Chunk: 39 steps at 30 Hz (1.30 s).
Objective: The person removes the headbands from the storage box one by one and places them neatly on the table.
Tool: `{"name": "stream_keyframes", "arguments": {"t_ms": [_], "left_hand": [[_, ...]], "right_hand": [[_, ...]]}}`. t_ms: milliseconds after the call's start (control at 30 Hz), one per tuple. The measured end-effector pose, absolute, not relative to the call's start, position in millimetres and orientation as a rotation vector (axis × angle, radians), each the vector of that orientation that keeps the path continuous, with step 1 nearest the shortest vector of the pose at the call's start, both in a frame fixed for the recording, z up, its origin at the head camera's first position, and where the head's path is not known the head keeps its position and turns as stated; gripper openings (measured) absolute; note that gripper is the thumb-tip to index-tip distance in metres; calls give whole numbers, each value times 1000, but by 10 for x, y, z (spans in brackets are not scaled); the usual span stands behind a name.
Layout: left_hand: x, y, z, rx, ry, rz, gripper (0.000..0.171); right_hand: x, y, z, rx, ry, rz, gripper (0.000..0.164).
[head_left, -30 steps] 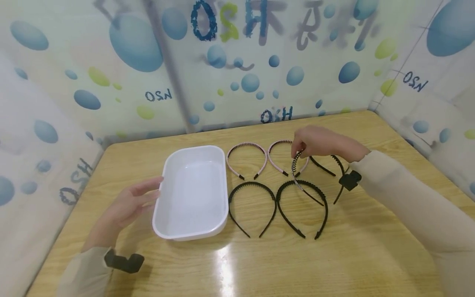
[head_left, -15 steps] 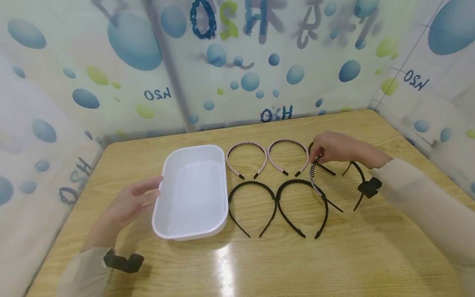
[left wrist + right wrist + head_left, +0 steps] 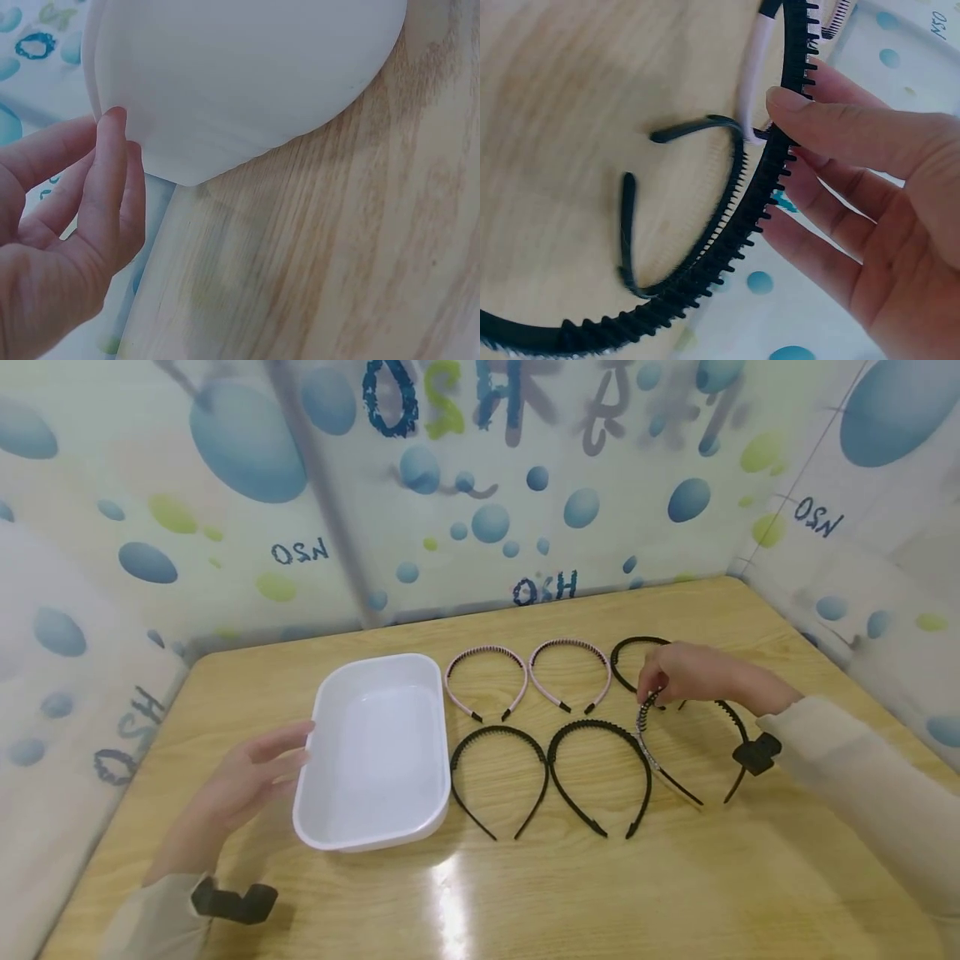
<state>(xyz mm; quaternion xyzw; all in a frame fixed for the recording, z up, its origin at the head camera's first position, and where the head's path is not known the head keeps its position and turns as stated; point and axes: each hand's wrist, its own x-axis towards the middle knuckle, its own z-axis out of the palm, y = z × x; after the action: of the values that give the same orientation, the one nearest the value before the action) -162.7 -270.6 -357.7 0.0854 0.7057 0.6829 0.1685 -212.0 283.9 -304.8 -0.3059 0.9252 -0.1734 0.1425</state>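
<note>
My left hand is at the left side of a white plastic tray, its extended fingers touching the rim. In the left wrist view the fingertips meet the tray's edge. My right hand pinches a toothed black headband with a glittery silver outer face between thumb and fingers. Its two ends point down toward the table, right of the other headbands. The right wrist view shows the thumb across the band, with comb teeth along its inner side. Behind it lies another black headband, partly hidden by the hand in the head view.
Two pink headbands lie side by side right of the tray. Two black headbands lie in front of them. One more black headband is at the back right. A patterned wall sheet rises behind the wooden table.
My right hand has moved right and slightly toward me with the glittery headband, uncovering the second pink one. The left hand stays at the tray. The head view has shifted slightly.
</note>
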Motion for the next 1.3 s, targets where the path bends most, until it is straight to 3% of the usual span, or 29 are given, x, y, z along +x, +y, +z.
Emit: {"name": "stream_keyframes", "arguments": {"t_ms": [1300], "left_hand": [[-1625, -2713, -3557, 214, 1983, 1956, 34]], "right_hand": [[-2031, 2974, -3424, -765, 2572, -636, 26]]}}
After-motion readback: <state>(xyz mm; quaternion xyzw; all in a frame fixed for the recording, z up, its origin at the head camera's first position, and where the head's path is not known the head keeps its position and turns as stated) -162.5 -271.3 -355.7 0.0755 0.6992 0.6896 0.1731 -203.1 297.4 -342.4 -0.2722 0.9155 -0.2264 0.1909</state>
